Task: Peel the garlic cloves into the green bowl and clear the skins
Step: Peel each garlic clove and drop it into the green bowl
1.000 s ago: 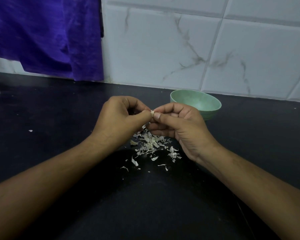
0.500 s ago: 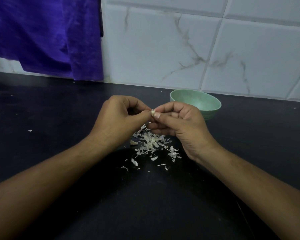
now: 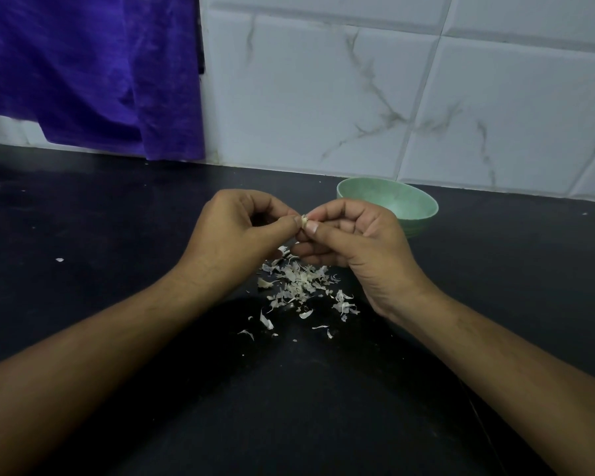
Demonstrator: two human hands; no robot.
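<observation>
A small pale garlic clove (image 3: 304, 220) is pinched between the fingertips of both hands above the black counter. My left hand (image 3: 236, 235) holds it from the left with curled fingers, and my right hand (image 3: 354, 242) pinches it from the right with thumb and forefinger. Most of the clove is hidden by the fingers. Below the hands lies a loose pile of white garlic skins (image 3: 301, 286). The green bowl (image 3: 409, 204) stands just behind my right hand near the wall; its inside is partly hidden.
The black counter (image 3: 100, 235) runs to a white marble-tiled wall (image 3: 358, 97). A purple cloth (image 3: 90, 73) hangs at the back left. One stray skin flake (image 3: 59, 259) lies far left on the counter.
Hardly anything differs; both hands stay together on the clove with only slight finger movement. The skin pile and bowl have not moved.
</observation>
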